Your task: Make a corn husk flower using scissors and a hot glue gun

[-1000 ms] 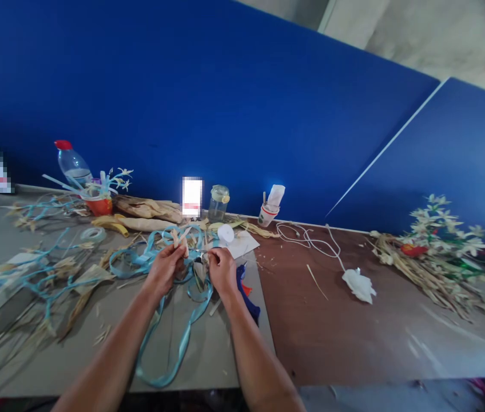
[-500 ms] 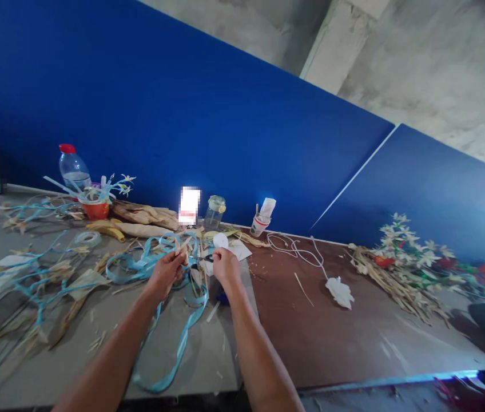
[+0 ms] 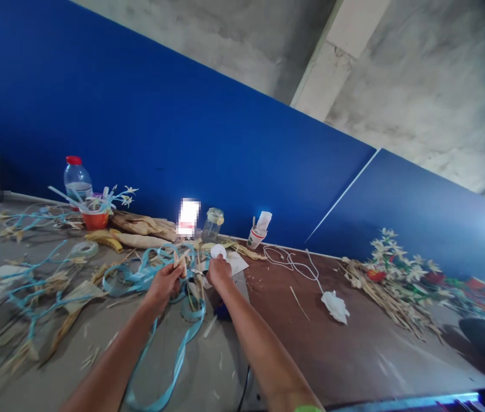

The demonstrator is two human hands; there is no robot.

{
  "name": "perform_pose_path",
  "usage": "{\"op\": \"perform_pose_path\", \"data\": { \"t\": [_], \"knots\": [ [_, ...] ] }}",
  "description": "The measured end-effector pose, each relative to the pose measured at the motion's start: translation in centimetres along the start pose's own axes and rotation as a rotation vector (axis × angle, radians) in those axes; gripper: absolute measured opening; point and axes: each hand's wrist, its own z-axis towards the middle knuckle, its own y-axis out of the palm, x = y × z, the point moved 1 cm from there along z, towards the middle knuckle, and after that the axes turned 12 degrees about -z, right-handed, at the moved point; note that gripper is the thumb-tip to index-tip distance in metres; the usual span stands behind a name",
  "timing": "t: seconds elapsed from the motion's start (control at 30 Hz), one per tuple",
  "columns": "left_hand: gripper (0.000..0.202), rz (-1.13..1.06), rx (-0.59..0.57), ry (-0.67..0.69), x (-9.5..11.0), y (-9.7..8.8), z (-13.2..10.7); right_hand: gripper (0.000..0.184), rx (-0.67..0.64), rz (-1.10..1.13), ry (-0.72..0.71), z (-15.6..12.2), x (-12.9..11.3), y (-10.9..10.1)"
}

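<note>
My left hand (image 3: 169, 282) is closed around a pale tan piece of dried husk (image 3: 181, 264), which sticks up past the fingertips. To its right, my right hand (image 3: 219, 271) is wrapped round a small pair of scissors (image 3: 198, 272); the blades point left toward the husk, and the handles are mostly hidden. Light blue ribbon (image 3: 178, 360) lies looped behind my left hand and trails down between my forearms. Just beyond my right hand stands a white roll (image 3: 218, 250), with white paper (image 3: 237, 263) beside it.
Ribbon-wrapped stems (image 3: 32, 303) with dried petals cover the left side. Along the blue partition stand a red cup (image 3: 95, 220), a bottle (image 3: 78, 180), a glass jar (image 3: 213, 224) and a paper cup (image 3: 257, 237). A white cable (image 3: 298, 265) and artificial flowers (image 3: 390, 260) lie at right.
My right hand has shifted slightly left and down, bringing the scissors closer to the husk. The left hand keeps its grip. The camera view has tilted up a little.
</note>
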Motion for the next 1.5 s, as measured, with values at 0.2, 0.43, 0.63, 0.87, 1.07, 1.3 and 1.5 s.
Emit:
{"op": "perform_pose_path", "data": {
  "t": [0.2, 0.43, 0.63, 0.87, 1.07, 1.3, 1.5],
  "knots": [
    [0.039, -0.034, -0.001, -0.004, -0.4, -0.4, 0.5, 0.026, -0.033, 0.019, -0.046, 0.0, 0.6, 0.3],
    [0.037, -0.05, 0.009, -0.028, -0.6, -0.7, 0.4, 0.023, 0.01, 0.124, -0.087, -0.4, 1.1, 1.2],
    [0.035, -0.07, -0.016, 0.018, -0.1, -0.1, 0.1, 0.027, 0.119, 0.28, -0.113, -0.9, 3.4, 0.6],
    [0.035, -0.112, -0.064, -0.007, 1.2, 1.1, -0.8, 0.026, 0.292, 0.465, -0.095, -1.8, 4.3, -2.4],
    [0.043, -0.219, -0.095, -0.03, 1.4, 0.8, -0.6, 0.023, 0.426, 0.58, -0.086, -3.4, 2.5, -3.5],
    [0.043, -0.288, -0.051, -0.004, 1.8, 1.2, -0.9, 0.02, 0.502, 0.626, -0.1, -4.8, -0.2, -2.7],
    [0.032, -0.351, -0.041, 0.001, 2.6, 1.3, -1.4, 0.018, 0.459, 0.647, -0.199, -5.9, -1.4, -3.0]
  ]
}}
